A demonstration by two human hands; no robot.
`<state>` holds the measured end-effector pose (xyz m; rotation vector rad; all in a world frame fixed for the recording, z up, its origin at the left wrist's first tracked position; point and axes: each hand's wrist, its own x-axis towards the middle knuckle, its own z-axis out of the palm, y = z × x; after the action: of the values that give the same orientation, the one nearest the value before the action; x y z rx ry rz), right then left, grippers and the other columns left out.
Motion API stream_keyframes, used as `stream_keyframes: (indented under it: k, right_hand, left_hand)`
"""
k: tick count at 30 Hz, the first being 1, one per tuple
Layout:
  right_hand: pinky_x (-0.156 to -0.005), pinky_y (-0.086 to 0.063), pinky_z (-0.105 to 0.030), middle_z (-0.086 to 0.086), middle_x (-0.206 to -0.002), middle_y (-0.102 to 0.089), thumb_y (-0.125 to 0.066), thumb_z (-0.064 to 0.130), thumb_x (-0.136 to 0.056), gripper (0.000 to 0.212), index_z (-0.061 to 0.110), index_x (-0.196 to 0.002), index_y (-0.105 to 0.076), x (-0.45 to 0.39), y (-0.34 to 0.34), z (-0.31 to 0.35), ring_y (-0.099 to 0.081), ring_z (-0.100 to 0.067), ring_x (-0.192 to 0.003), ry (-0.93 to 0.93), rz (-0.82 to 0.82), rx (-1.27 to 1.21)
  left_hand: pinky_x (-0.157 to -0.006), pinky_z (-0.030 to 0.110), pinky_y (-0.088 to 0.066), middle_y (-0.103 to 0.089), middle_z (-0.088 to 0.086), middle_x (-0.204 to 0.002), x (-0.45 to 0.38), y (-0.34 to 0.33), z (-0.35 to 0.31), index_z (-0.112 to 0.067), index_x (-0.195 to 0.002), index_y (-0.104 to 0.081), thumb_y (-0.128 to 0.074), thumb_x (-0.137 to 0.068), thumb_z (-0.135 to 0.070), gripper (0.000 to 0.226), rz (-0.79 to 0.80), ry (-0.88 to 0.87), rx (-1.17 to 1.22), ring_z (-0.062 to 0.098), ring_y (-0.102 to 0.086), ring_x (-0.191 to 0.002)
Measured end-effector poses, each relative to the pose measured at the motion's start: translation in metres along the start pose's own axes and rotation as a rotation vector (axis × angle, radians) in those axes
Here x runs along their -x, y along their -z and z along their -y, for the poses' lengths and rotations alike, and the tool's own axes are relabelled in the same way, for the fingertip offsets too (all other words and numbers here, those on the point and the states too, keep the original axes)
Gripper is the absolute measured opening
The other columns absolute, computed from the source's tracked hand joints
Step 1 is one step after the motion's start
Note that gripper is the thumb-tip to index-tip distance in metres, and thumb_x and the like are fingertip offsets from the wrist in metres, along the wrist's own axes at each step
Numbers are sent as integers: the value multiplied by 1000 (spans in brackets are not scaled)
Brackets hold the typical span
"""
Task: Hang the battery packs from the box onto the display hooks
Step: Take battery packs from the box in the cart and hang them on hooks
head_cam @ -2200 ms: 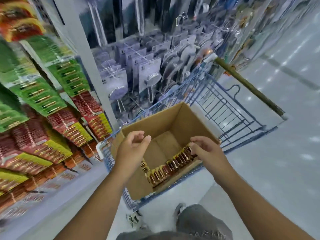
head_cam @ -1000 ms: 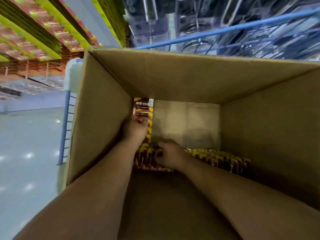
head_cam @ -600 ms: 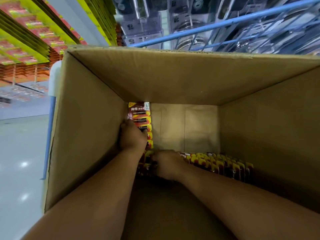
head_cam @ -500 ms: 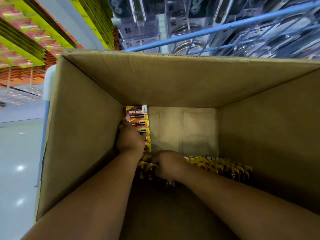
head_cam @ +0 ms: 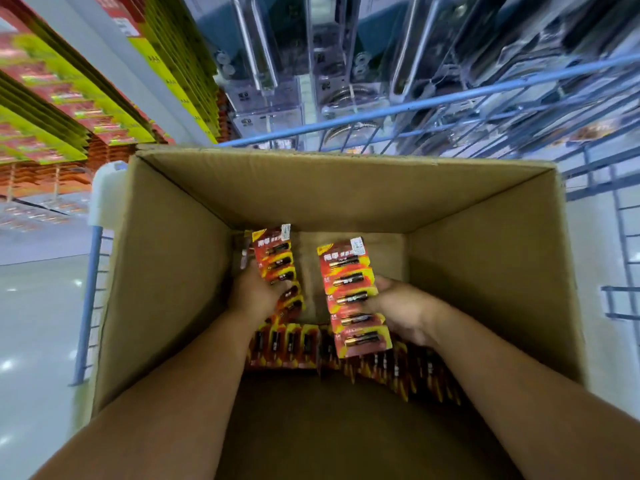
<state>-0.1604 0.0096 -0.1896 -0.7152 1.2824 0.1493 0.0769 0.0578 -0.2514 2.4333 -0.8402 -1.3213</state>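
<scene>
Looking left to right: hanging display packs (head_cam: 69,109) in red and yellow fill the far left. Cardboard box (head_cam: 166,271) sits in a blue wire cart (head_cam: 450,98). Left hand (head_cam: 254,294) is closed around a battery strip (head_cam: 275,261) by the box's left wall. Right hand (head_cam: 398,308) grips a second strip (head_cam: 351,292), held upright just beside the first. More battery packs (head_cam: 298,344) stand in a row along the box floor beneath both hands.
</scene>
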Motion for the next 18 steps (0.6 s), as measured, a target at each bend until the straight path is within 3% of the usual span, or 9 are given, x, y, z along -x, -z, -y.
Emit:
stream_keyframes:
  k: [3, 6, 9, 14, 18]
  right_hand:
    - [-104, -54, -54, -5, -118, -78, -61, -2, -98, 47, 30, -133, -61, 31, 3, 3, -74, -27, -113, 37, 3, -206]
    - [-100, -56, -53, -8, -121, -77, -62, 0, -97, 47, 27, -135, -61, 78, 1, 10, -74, -29, -112, 99, 36, -331]
    - [-102, -54, -55, -11, -125, -75, -70, 14, -94, 46, 24, -138, -60, 130, -5, 25, -73, -32, -114, 211, 15, -427]
    - [-91, -59, -48, -8, -118, -78, -67, 23, -100, 33, 27, -133, -63, 219, -37, 66, -76, -28, -107, 405, -183, -438]
    - [-87, -60, -48, -7, -113, -79, -68, 22, -99, 32, 25, -131, -64, 286, -74, 101, -77, -29, -103, 538, -260, -400]
  left_hand:
    - [-96, 32, -41, -54, -12, -123, 33, 14, -23, -24, -146, -49, -74, -96, -28, 56, 96, -36, 115, 21, -56, -125]
    - [-83, 35, -54, -70, -7, -118, 77, 43, -48, -32, -137, -55, -67, -101, -35, 38, 176, 33, 344, 22, -70, -109]
    - [-71, 36, -61, -79, -6, -106, 126, 84, -71, -35, -128, -62, -67, -101, -35, 28, 205, 5, 500, 18, -79, -89]
    - [-80, 47, -64, -81, -2, -105, 202, 157, -96, -33, -125, -66, -70, -98, -31, 27, 225, -145, 585, 22, -79, -91]
    - [-64, 44, -65, -81, 7, -100, 252, 218, -116, -29, -120, -68, -70, -98, -23, 23, 192, -240, 715, 31, -79, -86]
